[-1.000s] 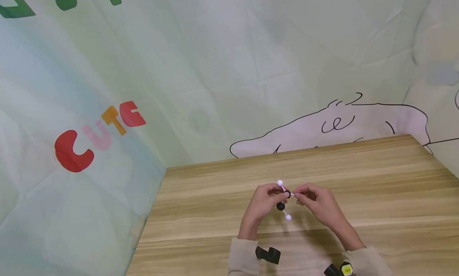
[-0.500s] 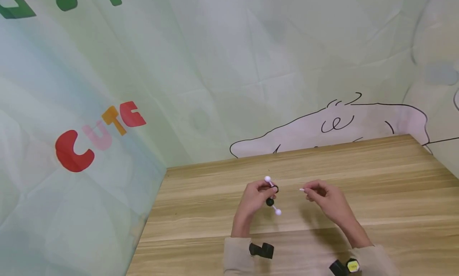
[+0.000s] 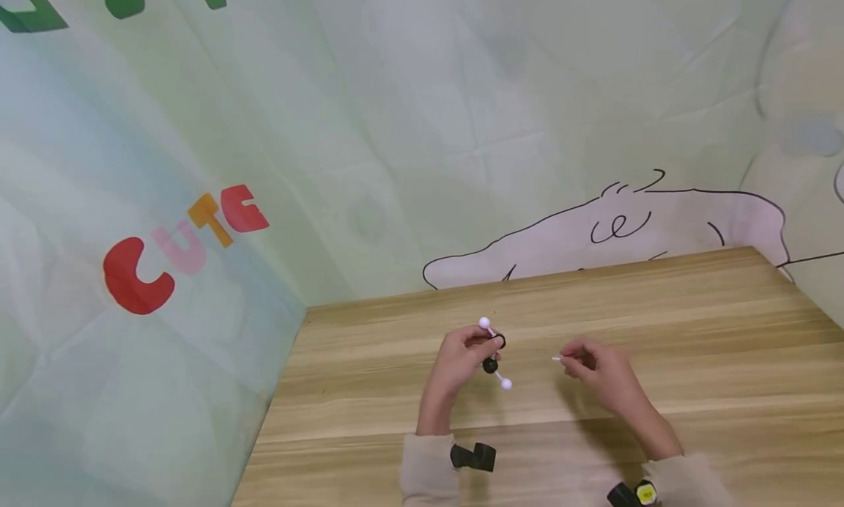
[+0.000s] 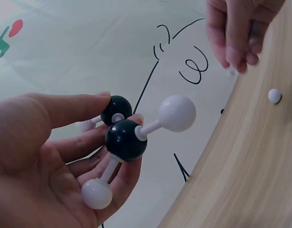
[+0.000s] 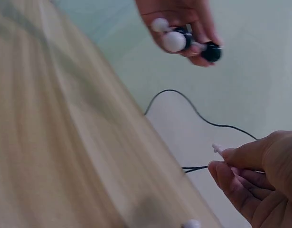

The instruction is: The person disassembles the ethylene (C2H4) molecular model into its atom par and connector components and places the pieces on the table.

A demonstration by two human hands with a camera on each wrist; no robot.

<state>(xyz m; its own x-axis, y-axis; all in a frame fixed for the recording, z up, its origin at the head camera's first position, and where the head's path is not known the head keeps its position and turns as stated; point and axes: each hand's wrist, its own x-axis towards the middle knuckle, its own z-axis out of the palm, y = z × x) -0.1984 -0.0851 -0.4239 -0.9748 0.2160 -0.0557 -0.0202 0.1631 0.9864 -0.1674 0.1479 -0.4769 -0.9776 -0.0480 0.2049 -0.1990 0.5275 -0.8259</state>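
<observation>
My left hand [image 3: 456,359] holds a ball-and-stick molecular model up over the table, thumb and fingers pinching one black ball [image 4: 116,108]. A second black ball [image 4: 126,140] joins it and carries two white balls, one at the upper right [image 4: 178,113] and one lower down [image 4: 97,194], on short white sticks. Part of a third white ball shows behind the thumb in the left wrist view. To the right, apart from the model, my right hand [image 3: 598,374] pinches a small white connector stick [image 5: 217,148] between thumb and forefinger, its tip poking out.
A loose white ball [image 4: 274,96] lies on the wood-grain table [image 3: 369,390]; the right wrist view catches the ball [image 5: 191,223] at its bottom edge. Behind the table hangs a printed cloth backdrop [image 3: 395,126] with coloured letters and a line drawing.
One second ago the hands were together, the white stick right at the model's black ball. Since then my left hand has moved left with the model and my right hand slightly right with the stick.
</observation>
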